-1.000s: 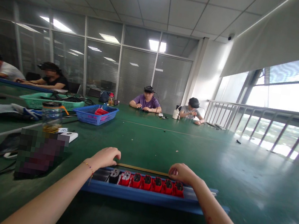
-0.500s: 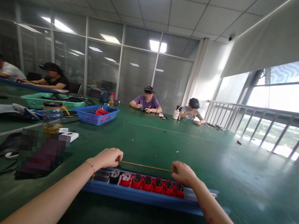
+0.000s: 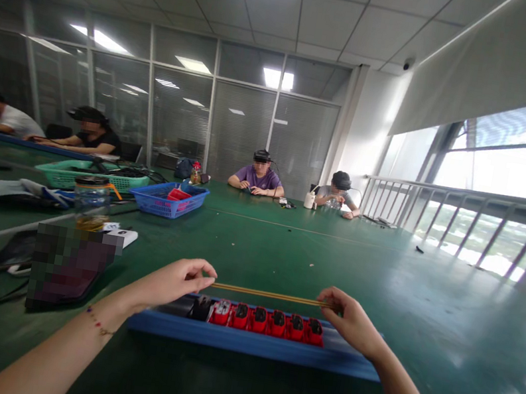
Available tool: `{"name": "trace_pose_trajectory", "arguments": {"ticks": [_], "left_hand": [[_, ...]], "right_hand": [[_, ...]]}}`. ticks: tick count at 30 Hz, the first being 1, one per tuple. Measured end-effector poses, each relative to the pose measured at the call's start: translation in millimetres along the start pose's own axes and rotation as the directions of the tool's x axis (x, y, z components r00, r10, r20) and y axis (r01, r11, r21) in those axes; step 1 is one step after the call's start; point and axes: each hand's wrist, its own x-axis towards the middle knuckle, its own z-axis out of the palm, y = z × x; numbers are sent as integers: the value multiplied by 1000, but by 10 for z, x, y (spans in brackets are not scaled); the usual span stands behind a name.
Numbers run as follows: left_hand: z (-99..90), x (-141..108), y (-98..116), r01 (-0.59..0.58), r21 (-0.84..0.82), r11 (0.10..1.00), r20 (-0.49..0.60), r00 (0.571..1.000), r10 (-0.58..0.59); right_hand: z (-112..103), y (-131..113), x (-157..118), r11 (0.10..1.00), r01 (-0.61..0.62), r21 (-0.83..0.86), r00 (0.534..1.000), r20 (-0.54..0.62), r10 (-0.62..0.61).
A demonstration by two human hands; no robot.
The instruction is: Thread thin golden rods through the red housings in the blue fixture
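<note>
A thin yellow-brown rubber band (image 3: 267,294) is stretched level between my two hands, showing two close strands. My left hand (image 3: 189,277) pinches its left end between thumb and fingers. At the other end, my right hand (image 3: 342,311) pinches it in the same way. Just below and nearer to me lies a long blue channel-shaped tray (image 3: 253,345). A row of small red blocks with dark tops (image 3: 277,322) sits in it. Towards the left end of the row are a red block with a pale top (image 3: 221,312) and a black block (image 3: 200,308).
To the left lie a dark phone-like object (image 3: 15,249), a glass jar (image 3: 90,202) and a white device (image 3: 123,237). Blue (image 3: 168,205) and green (image 3: 64,177) baskets stand behind them. Several people sit around the green table (image 3: 254,249).
My right hand has moved right and my left wrist has turned outward. The rubber band is longer now, with its two strands apart. Both hands have changed from fist-like grips to fingertip pinches.
</note>
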Motion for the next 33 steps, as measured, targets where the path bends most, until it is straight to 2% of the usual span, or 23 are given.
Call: {"name": "trace_pose_trajectory", "arguments": {"ticks": [4,7,10,15,19,22,29,33], "left_hand": [[27,6,-59,44,-52,998,-5,999,-44],[19,4,-107,80,-113,990,31,997,-76],[0,-19,-115,92,-151,984,57,995,-84],[5,-51,-81,125,-142,982,81,990,-114],[37,-53,-79,120,-116,986,90,990,-110],[56,-47,-105,129,-106,986,99,988,-119],[59,-44,-132,103,-94,990,130,987,-90],[31,-40,-120,51,-42,998,80,996,-48]], "right_hand": [[-29,-127,-63,988,-54,142,986,163,30],[-27,-155,-61,973,-148,179,974,198,112],[1,-116,-44,969,-180,168,967,209,144],[39,-66,-50,985,-157,76,963,234,136],[59,-77,-50,992,-87,-92,976,190,104],[73,-78,-41,987,-42,-157,986,156,67],[101,-69,-53,991,-48,-124,981,183,70],[94,-86,-52,994,-53,-98,972,223,74]]}}
